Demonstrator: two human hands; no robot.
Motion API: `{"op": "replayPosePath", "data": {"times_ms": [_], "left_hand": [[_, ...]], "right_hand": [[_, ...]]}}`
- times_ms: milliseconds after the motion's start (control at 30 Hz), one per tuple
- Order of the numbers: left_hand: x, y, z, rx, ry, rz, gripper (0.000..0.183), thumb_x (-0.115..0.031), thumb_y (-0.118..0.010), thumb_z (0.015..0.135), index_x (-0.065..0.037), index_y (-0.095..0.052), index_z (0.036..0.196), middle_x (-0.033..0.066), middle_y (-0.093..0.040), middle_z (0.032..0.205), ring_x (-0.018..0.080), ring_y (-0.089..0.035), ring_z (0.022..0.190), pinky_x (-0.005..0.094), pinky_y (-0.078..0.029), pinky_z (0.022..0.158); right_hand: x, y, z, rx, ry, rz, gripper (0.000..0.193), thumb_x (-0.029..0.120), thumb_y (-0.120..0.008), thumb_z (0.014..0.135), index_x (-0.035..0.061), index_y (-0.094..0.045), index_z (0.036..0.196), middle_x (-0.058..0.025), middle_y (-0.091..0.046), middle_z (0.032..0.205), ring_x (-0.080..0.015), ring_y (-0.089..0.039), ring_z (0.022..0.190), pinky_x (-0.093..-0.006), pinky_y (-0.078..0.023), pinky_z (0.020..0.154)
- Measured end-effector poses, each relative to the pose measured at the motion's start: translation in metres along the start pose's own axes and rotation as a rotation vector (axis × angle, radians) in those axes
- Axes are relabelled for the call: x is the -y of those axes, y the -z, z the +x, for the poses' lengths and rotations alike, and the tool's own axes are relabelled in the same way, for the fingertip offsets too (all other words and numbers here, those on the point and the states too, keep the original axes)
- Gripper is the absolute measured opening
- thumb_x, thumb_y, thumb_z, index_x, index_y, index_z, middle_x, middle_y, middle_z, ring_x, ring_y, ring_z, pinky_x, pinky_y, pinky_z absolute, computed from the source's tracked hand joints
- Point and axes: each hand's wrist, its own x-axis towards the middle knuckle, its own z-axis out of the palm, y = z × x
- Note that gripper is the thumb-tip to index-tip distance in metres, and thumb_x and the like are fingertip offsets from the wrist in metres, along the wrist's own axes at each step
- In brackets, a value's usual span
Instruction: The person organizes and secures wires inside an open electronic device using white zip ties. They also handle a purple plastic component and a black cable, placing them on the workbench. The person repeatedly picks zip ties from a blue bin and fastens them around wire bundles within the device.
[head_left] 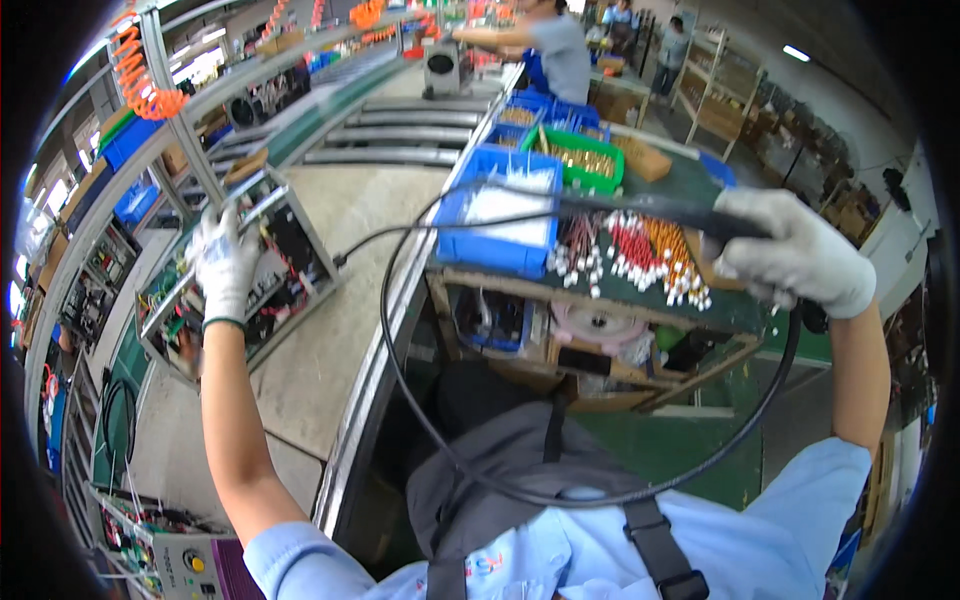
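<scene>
Cable [660, 210]: raised over the side bench, its loop hanging in front of the person's torso; a thin run reaches the right side of the unit [270, 275], joint too small to judge. Right hand [790, 250]: fingers wrapped round the cable. Left hand [222, 265]: spread on the unit's top; cannot tell whether it pinches the frame. Unit sits, open-sided, on the worktop [385, 220]. Judgement: steady the unit, lift without tugging that joint, keep slack off the blue tray [490, 250] and loose parts [640, 245].
</scene>
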Motion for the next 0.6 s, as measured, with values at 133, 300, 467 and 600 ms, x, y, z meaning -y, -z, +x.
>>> {"op": "replayPosePath", "data": {"times_ms": [133,300,467,600], "left_hand": [[-0.122,0.044,0.002,0.309,-0.349,-0.765,0.056,-0.028,-0.075,0.076,-0.009,-0.057,0.126,0.0197,-0.058,0.123,0.0349,-0.057,0.113,0.0452,-0.045,0.095],[-0.223,0.043,0.008,0.156,-0.224,-1.019,0.039,-0.029,-0.068,0.084,-0.003,-0.058,0.110,0.0195,-0.063,0.107,0.0391,-0.061,0.098,0.0468,-0.048,0.084],[-0.192,0.034,0.055,0.102,-0.272,-0.939,0.044,-0.035,-0.064,0.089,-0.006,-0.053,0.120,0.0173,-0.062,0.107,0.0364,-0.063,0.097,0.0437,-0.051,0.084],[-0.217,0.054,0.040,0.438,-0.263,-1.032,0.052,-0.037,-0.061,0.092,-0.001,-0.049,0.128,0.0212,-0.060,0.120,0.0320,-0.058,0.113,0.0406,-0.044,0.098]], "right_hand": [[-0.030,0.000,0.030,-0.009,0.344,0.138,0.038,0.035,-0.062,0.091,-0.0011,-0.057,0.098,0.0058,-0.042,0.052,0.0012,-0.034,0.037,-0.0160,-0.024,0.034],[0.002,0.010,0.066,-0.027,0.556,0.094,0.051,0.047,-0.065,0.086,-0.0025,-0.055,0.095,0.0067,-0.041,0.049,0.0023,-0.032,0.033,-0.0142,-0.021,0.032],[0.007,0.025,0.083,-0.051,0.580,0.244,0.041,0.034,-0.068,0.087,-0.0033,-0.057,0.098,0.0049,-0.046,0.052,0.0011,-0.035,0.035,-0.0151,-0.025,0.034],[0.012,0.038,0.086,0.040,0.437,0.446,0.032,0.015,-0.064,0.092,-0.0029,-0.057,0.118,0.0016,-0.053,0.056,-0.0030,-0.041,0.036,-0.0172,-0.031,0.033]]}}
